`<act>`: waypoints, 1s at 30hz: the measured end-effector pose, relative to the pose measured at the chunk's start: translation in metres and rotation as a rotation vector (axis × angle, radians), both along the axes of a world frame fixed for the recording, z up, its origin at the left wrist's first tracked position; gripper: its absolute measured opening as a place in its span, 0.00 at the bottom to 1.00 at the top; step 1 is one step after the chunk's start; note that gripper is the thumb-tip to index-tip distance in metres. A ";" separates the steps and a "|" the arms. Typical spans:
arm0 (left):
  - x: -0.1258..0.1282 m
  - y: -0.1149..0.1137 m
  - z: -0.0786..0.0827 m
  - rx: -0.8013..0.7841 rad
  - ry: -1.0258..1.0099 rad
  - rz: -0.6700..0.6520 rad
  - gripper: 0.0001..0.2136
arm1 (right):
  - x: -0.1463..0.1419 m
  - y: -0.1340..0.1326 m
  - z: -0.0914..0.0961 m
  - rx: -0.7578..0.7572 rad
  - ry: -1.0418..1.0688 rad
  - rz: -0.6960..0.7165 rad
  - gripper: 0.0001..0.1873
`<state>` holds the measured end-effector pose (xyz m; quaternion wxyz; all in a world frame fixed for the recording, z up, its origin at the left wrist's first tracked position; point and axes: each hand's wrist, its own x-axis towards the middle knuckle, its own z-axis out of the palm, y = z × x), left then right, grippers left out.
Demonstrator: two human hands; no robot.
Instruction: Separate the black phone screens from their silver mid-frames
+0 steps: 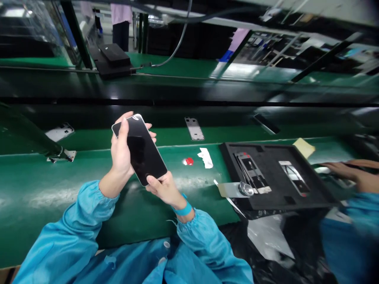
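Your glossy green bench point(53, 193) is decently lit, soft white glare left and centre. Your bare left hand point(121, 156) and bare right hand point(162, 187) look fairly sharp. Pale pink garment point(121, 15) behind is soft; co-worker's blue fabric sleeve point(363, 213) blurs. Edges stretch, top-right corner darkens.

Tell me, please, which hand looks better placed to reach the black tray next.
Likely the right hand: it holds the phone at its near end, closer to the black tray, while the left hand supports the far end.
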<state>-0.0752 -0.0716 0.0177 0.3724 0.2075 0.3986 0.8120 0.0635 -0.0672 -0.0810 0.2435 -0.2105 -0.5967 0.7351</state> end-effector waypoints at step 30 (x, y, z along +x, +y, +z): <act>-0.030 0.216 -0.074 -0.500 0.192 0.046 0.21 | 0.321 0.127 0.004 0.529 -0.699 -1.091 0.37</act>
